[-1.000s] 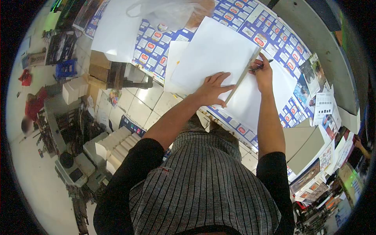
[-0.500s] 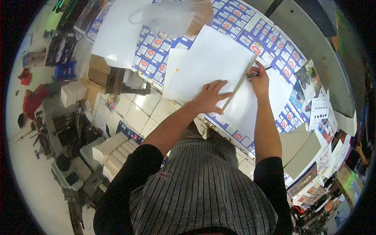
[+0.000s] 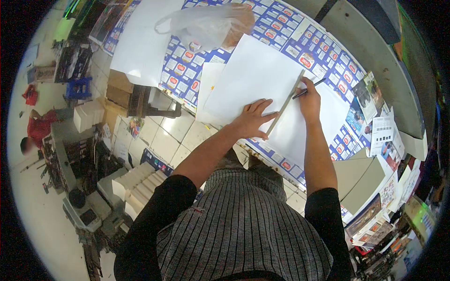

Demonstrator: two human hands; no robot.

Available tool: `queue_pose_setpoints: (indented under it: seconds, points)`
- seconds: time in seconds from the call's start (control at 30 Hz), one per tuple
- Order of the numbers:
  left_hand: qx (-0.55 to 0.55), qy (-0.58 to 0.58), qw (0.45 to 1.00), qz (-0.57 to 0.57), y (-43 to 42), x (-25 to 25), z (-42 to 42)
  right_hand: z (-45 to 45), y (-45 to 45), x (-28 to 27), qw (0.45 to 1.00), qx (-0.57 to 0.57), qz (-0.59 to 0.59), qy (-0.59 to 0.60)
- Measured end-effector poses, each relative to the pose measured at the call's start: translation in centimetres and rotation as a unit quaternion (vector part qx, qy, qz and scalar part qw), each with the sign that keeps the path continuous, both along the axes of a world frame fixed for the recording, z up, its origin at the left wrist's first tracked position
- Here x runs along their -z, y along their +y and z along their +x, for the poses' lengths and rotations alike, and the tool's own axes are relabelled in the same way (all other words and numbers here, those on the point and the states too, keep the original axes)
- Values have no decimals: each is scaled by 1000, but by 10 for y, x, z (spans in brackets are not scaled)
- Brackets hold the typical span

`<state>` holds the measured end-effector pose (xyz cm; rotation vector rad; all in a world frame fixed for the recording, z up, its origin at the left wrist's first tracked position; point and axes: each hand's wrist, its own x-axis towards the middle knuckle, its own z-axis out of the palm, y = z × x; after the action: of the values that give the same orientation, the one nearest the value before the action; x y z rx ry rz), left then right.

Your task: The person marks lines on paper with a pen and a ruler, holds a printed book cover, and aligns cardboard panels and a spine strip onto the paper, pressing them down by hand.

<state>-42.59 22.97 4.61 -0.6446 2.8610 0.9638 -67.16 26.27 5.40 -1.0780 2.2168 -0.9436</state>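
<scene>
A large white paper sheet [image 3: 255,77] lies on the table. A narrow grey ruler [image 3: 287,104] runs slantwise along its right side, with more white paper [image 3: 293,133] to the right. My left hand [image 3: 252,121] rests flat with fingers spread on the sheet, thumb and a fingertip against the ruler's lower half. In my right hand [image 3: 310,104] is a dark pen [image 3: 317,84], its lower end pointing left near the ruler's upper half. Whether the tip touches the paper is too small to tell.
A plastic bag [image 3: 201,28] with something brown sits at the table's far side, near another white sheet [image 3: 140,42]. Photos and printed papers [image 3: 370,100] lie at the right. Stacked white blocks [image 3: 145,182] and a person in red [image 3: 40,126] are at left.
The pen's lower end has shifted slightly toward me and left, and the pen is more slanted. My left hand stays spread on the sheet and ruler. The whole view has moved a little.
</scene>
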Motion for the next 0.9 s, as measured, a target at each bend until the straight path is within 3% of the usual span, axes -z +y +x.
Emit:
queue_pose_setpoints:
  seconds: [0.2,0.43,0.53,0.7,0.8,0.87,0.9]
  points:
    - [13,-16,1000,0,-1,-5,-1,-2,-1,4,991,-52,39,118]
    - [16,-41,999,-4,0,-11,-4,-24,-25,10,992,-78,37,94]
    - [13,-40,999,-9,0,-9,-4,-29,-44,5,977,-97,-2,190]
    - [18,-10,1000,-21,-1,-7,-3,-29,-54,0,982,-57,7,182]
    - [15,-25,999,-19,4,-13,-3,-35,-52,-5,995,10,-52,89]
    - [-119,56,991,33,11,-14,-5,-38,-52,-12,988,30,-95,-118]
    - [-117,57,991,35,12,-16,-10,-40,-51,-14,968,42,-115,-219]
